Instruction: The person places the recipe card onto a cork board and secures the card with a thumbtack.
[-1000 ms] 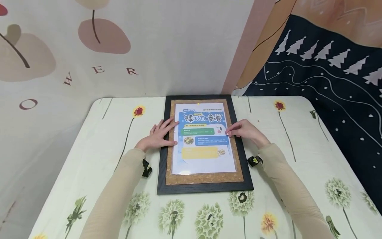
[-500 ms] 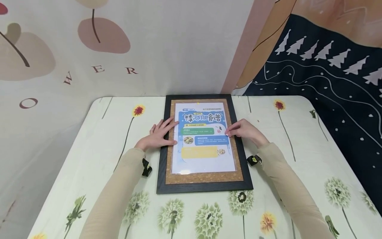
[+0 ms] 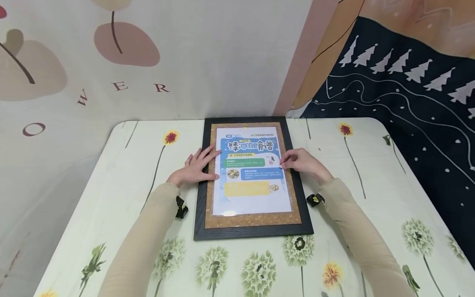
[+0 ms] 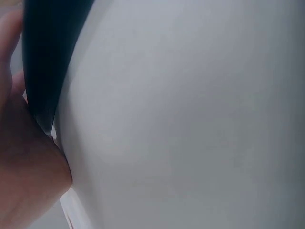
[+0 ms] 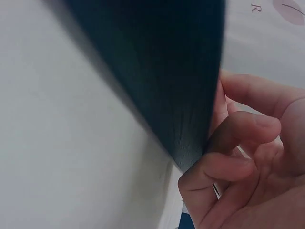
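Observation:
A printed poster sheet (image 3: 256,204) with blue, green and yellow blocks lies on a cork board (image 3: 256,221) in a black frame (image 3: 256,233). My left hand (image 3: 193,169) rests with spread fingers across the frame's left side, its fingertips on the sheet's left edge. At the sheet's right edge, my right hand (image 3: 302,161) pinches a tiny pale pin-like thing between thumb and forefinger, mostly hidden by the fingers. The right wrist view shows the other fingers of that hand curled beside the frame's side (image 5: 181,119). A small yellow dot (image 3: 245,128) marks the sheet's top edge.
The board lies on a table (image 3: 148,136) covered in a flower-printed cloth, its far edge near a pale printed wall hanging (image 3: 222,62). On the right hangs a dark cloth (image 3: 371,95) with white trees. Each wrist carries a small black camera (image 3: 315,200).
The whole head view has shifted slightly. Both hands keep their places at the left and right edges of the sheet.

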`<state>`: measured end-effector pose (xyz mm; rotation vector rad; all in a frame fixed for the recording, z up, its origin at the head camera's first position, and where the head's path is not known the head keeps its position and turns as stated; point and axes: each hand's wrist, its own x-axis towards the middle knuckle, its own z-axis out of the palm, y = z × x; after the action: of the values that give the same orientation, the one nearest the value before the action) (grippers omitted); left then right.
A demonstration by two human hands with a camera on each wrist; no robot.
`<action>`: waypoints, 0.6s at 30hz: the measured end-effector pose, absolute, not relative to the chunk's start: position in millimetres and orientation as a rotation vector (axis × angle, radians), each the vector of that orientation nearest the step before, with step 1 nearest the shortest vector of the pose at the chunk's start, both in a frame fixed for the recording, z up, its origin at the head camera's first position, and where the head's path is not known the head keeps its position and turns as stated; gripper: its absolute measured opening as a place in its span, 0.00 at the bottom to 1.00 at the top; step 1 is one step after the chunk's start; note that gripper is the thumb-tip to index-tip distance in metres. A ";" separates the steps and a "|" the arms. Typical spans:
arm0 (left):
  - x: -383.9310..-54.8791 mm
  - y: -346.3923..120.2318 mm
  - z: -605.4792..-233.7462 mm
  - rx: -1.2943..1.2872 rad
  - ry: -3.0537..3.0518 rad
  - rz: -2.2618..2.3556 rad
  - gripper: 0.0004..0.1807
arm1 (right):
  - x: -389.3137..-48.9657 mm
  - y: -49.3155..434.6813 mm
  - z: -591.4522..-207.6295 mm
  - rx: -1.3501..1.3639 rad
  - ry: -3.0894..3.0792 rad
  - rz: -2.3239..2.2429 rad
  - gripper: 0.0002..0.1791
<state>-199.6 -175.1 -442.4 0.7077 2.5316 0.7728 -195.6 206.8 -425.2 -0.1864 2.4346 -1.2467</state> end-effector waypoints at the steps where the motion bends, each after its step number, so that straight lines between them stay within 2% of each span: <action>1: -199.4 -175.2 -442.3 0.710 2.532 0.775 0.47 | -195.7 206.2 -425.5 -0.198 2.444 -1.249 0.07; 18: -197.7 -173.2 -438.8 0.698 2.536 0.782 0.46 | -195.5 205.6 -427.3 -0.433 2.421 -1.292 0.06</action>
<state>-197.7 -173.2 -438.8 0.6977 2.5364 0.7825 -195.5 205.6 -427.3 -0.4333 2.4215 -1.2921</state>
